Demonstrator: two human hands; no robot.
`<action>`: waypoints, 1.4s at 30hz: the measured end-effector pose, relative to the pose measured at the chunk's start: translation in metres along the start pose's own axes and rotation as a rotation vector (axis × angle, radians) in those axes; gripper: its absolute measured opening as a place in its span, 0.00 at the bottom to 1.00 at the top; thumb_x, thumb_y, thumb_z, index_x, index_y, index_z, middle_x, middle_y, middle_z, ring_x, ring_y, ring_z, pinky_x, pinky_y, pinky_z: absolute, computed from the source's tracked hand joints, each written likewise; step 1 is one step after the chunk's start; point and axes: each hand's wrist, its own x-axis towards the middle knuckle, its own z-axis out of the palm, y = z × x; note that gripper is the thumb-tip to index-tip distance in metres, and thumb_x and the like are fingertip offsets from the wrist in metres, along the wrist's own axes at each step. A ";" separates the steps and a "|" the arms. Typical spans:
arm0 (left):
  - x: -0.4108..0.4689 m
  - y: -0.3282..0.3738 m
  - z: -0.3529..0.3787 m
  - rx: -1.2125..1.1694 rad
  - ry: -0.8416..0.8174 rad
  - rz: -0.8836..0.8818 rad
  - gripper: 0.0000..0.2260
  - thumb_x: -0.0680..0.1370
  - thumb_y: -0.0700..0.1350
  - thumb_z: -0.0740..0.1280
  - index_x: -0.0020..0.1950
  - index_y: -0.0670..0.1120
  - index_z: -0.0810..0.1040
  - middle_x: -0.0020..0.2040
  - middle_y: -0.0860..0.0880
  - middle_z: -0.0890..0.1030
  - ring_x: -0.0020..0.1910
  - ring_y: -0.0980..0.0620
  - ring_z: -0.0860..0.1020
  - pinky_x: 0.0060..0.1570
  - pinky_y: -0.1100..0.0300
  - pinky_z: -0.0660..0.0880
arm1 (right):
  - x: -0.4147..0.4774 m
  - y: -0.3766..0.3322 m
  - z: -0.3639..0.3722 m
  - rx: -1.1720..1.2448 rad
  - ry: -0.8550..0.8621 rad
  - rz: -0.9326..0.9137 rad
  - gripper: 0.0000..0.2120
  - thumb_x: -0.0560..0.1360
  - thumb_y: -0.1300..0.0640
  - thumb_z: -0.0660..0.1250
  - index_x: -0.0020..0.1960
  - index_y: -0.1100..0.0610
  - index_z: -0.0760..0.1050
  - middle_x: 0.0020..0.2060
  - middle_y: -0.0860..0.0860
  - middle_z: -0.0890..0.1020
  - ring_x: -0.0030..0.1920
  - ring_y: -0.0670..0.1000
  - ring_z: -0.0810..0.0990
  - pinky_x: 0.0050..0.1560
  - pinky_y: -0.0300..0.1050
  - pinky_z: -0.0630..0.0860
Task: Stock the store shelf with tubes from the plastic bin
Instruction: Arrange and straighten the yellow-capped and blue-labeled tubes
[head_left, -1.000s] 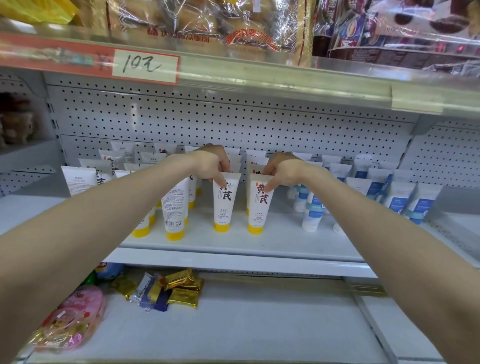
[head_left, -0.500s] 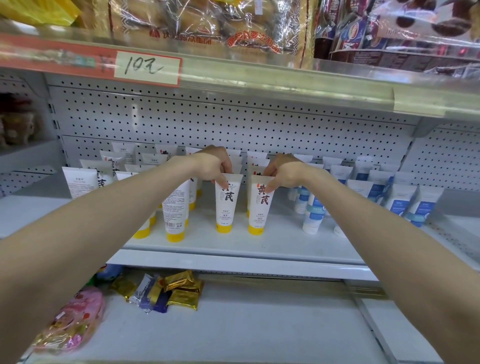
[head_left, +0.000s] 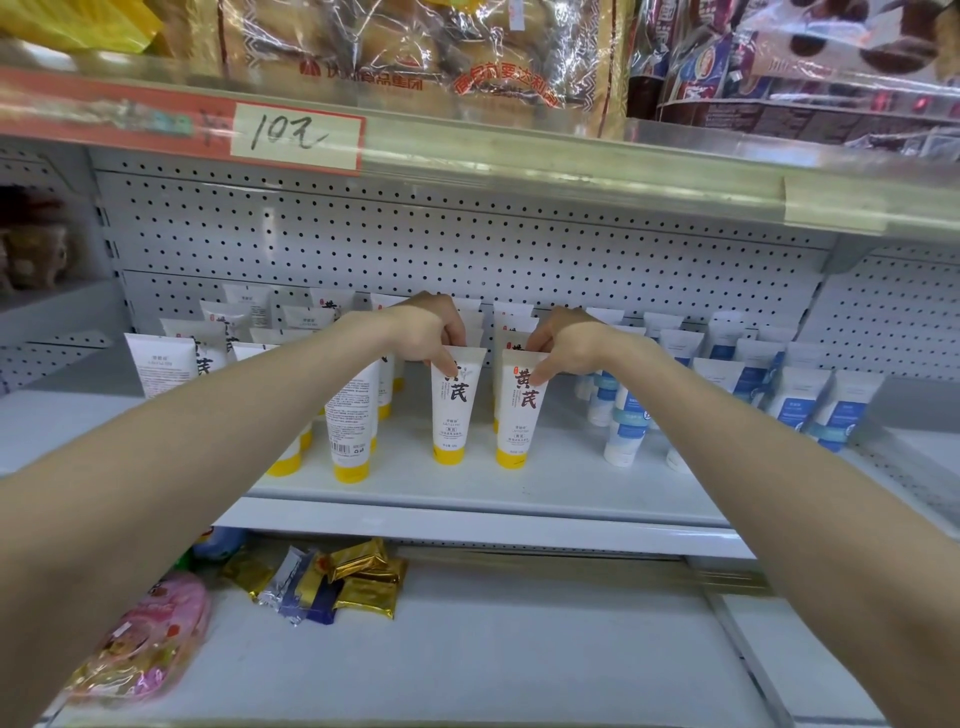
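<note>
On the shelf (head_left: 561, 488), the left hand (head_left: 427, 332) pinches the top of the upright left tube (head_left: 451, 415); the right hand (head_left: 566, 344) pinches the right tube (head_left: 519, 423) just beside it. More tubes (head_left: 218, 332) stand behind and left of the left hand, and other tubes (head_left: 795, 395) stand right of the right hand. Foil packets (head_left: 358, 582) lie on the lower shelf (head_left: 519, 654), below the left hand.

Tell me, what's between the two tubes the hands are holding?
In the head view, only a narrow strip of bare shelf lies between the left tube, pinched by the left hand, and the right tube, pinched by the right hand.

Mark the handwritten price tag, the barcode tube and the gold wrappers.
handwritten price tag (head_left: 296, 136), head view, on the written figures.
barcode tube (head_left: 353, 421), head view, white body above the barcode.
gold wrappers (head_left: 363, 597), head view, on the front packet.
</note>
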 end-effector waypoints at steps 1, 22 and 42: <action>0.000 0.000 0.000 -0.002 -0.002 0.000 0.11 0.71 0.43 0.73 0.53 0.43 0.81 0.51 0.47 0.82 0.50 0.49 0.78 0.49 0.58 0.75 | 0.000 -0.001 0.000 -0.003 -0.004 0.002 0.16 0.69 0.56 0.73 0.56 0.57 0.79 0.52 0.53 0.82 0.48 0.52 0.77 0.46 0.41 0.72; -0.025 -0.001 -0.029 -0.024 -0.005 0.025 0.17 0.71 0.48 0.73 0.58 0.46 0.79 0.53 0.50 0.79 0.52 0.51 0.77 0.52 0.61 0.73 | -0.021 -0.024 -0.030 -0.031 0.039 0.047 0.18 0.69 0.54 0.74 0.57 0.55 0.78 0.54 0.51 0.79 0.55 0.53 0.77 0.51 0.42 0.73; -0.130 -0.012 -0.083 -0.078 0.136 -0.110 0.21 0.71 0.49 0.74 0.60 0.44 0.76 0.51 0.50 0.78 0.53 0.51 0.77 0.55 0.59 0.72 | -0.052 -0.104 -0.057 0.042 0.064 -0.183 0.17 0.70 0.54 0.74 0.57 0.57 0.78 0.55 0.52 0.81 0.56 0.53 0.78 0.62 0.50 0.74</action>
